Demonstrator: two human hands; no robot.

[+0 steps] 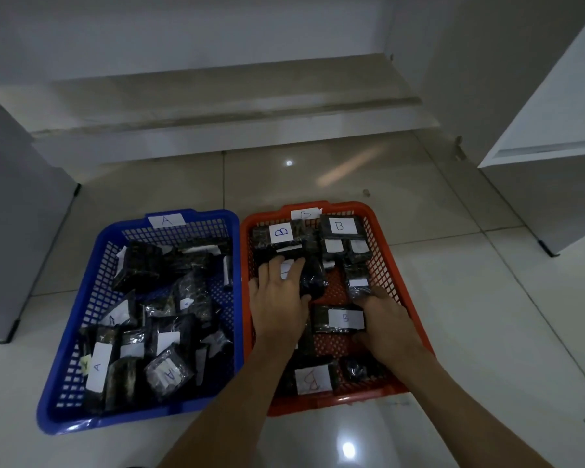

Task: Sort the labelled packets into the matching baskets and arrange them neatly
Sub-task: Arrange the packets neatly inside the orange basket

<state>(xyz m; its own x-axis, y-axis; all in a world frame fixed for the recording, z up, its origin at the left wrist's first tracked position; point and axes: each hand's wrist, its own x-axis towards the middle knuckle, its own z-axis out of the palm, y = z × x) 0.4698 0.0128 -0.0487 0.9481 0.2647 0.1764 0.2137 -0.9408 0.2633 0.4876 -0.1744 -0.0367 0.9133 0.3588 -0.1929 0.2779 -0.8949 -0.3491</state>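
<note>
Dark plastic-wrapped packets with white labels already lie in both baskets, so the sorting looks done and the step in hand appears to be tidying the red basket [382,251]. The left hand [277,298] rests on a dark packet [313,282] in the middle of that basket, fingers extended and slightly spread over it and a white label beneath. The right hand [384,319] reaches in from the near right, beside a packet marked B [340,319]; whether its fingers grip anything cannot be told, since they are hidden under the hand.

Next, these loose middle packets probably need squaring into rows like the ones at the far end, where two B-labelled packets [340,228] sit fairly straight below the basket's own B tag [305,214]. One more B packet [313,380] lies at the near wall.

To the left, touching or just beside it, the blue basket [65,390] carries an A tag [166,220] and holds a jumbled heap of packets, several showing A labels [97,366], tilted and overlapping. Both baskets stand on a glossy tiled floor [487,332].
</note>
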